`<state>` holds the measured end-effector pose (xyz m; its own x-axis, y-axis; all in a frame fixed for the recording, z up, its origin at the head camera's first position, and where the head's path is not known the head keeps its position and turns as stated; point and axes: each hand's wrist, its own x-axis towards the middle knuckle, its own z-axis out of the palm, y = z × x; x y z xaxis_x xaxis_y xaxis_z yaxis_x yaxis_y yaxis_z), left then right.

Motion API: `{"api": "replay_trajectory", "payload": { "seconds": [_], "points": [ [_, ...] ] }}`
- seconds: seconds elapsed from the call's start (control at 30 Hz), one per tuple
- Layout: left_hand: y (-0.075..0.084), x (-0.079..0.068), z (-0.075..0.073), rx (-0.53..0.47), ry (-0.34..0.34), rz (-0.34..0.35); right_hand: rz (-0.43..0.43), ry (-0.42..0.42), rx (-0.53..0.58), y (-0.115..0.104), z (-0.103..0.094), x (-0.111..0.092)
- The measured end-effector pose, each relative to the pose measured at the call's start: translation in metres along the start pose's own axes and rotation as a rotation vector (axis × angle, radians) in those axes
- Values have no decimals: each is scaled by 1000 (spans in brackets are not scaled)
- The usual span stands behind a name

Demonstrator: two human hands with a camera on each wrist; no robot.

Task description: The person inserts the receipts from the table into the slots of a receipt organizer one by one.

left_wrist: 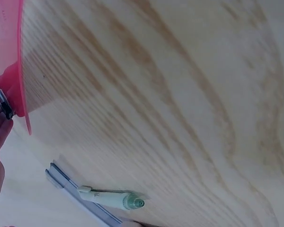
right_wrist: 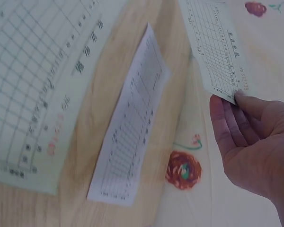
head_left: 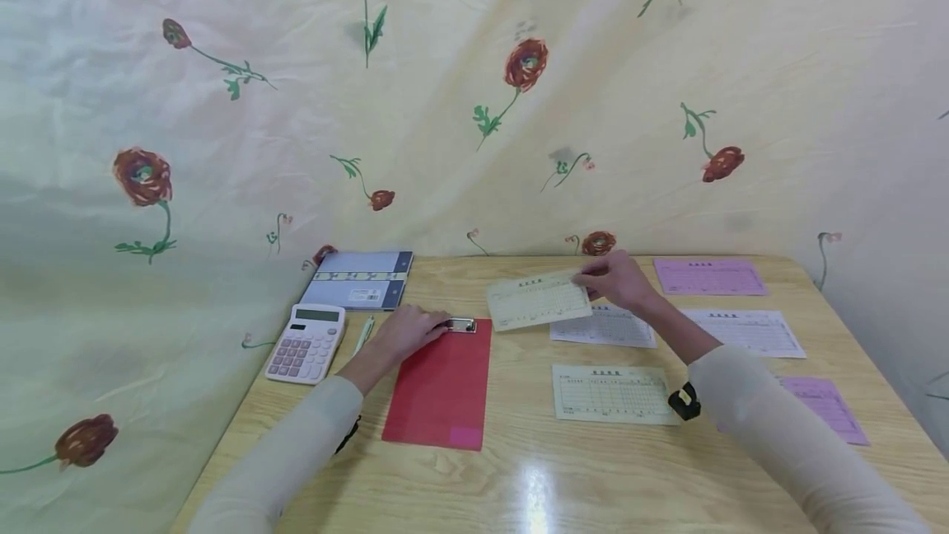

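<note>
My left hand (head_left: 409,331) is at the top end of a red clipboard (head_left: 443,386), its fingers gripping the metal clip (head_left: 461,325). The left wrist view shows fingers around that clip (left_wrist: 4,103) at the board's edge. With thumb and fingertips, my right hand (head_left: 619,280) pinches one corner of a pale green printed form (head_left: 539,303). This form, held up off the table in the right wrist view, overlaps a white form (head_left: 604,328) in the head view. Another pale green form (head_left: 614,394) lies flat nearer the front.
At left are a calculator (head_left: 306,344), a pen (head_left: 364,334) and a blue-grey notebook (head_left: 359,280). A pink form (head_left: 709,277), a white form (head_left: 744,332) and a second pink form (head_left: 825,409) lie at right, the last partly behind my sleeve. A flowered curtain (head_left: 445,105) hangs behind.
</note>
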<state>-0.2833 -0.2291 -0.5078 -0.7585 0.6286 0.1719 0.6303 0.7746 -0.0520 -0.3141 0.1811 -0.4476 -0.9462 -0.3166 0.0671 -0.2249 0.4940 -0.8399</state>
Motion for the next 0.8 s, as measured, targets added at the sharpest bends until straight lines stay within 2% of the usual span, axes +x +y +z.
{"api": "replay_trajectory", "payload": {
  "seconds": [0.27, 0.43, 0.67, 0.8],
  "points": [
    [1, 4, -1, 105, -18, 64, 31, -76, 9, -7, 32, -2],
    [2, 5, -2, 129, -22, 69, 47, -123, 5, -12, 52, -3],
    [1, 4, -1, 162, 0, 86, 105, -197, 73, -22, 82, -6],
    [1, 5, 1, 185, -10, 89, 135, -207, 82, -25, 98, -6]
  ]
}}
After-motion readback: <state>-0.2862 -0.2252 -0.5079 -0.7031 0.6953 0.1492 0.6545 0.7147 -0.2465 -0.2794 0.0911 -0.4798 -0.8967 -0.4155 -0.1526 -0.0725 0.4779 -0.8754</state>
